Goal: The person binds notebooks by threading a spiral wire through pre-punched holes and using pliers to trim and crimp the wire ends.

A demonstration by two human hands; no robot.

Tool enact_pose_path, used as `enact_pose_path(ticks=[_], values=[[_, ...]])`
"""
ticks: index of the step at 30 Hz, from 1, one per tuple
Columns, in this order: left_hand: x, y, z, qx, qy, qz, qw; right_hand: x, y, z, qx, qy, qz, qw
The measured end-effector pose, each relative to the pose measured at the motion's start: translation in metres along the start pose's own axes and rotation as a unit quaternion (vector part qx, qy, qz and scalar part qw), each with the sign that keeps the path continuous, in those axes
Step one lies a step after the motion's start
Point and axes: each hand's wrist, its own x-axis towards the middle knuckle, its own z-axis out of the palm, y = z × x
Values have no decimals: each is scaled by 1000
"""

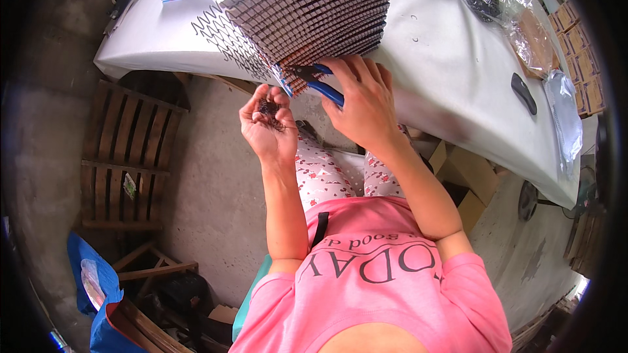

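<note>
My right hand (364, 101) is closed around the blue handles of a pair of cutting pliers (325, 85). The pliers' dark jaws are against the near corner of a stack of spiral-bound books (314, 13). Dark coil wires (229, 42) stick out in wavy rows from the left side of this stack. Just below that corner, my left hand (267, 124) is palm up with curled fingers. It cups a small heap of dark wire bits (269, 110). Whether the jaws grip a coil end is too small to tell.
The stack lies on a white-covered table (445, 59). Small wire scraps (415, 39), a black oblong object (523, 93) and clear plastic bags (533, 42) lie to the right. A wooden slatted rack (131, 150) stands left; an open cardboard box (468, 176) is under the table.
</note>
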Motion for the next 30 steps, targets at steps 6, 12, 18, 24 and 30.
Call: enact_pose_path(ticks=[6, 12, 18, 24, 30], values=[[-6, -4, 35, 204, 13, 132, 970, 4, -9, -1, -17, -40, 20, 999], [1, -9, 34, 317, -38, 186, 929, 6, -12, -5, -15, -39, 18, 999], [-1, -12, 39, 377, 17, 231, 897, 8, -9, 3, -36, -38, -18, 998], [1, -12, 37, 399, 6, 251, 882, 5, 0, 10, 17, -109, 41, 993], [-6, -14, 36, 483, 21, 312, 818, 5, -6, -7, -8, -12, 3, 1000]])
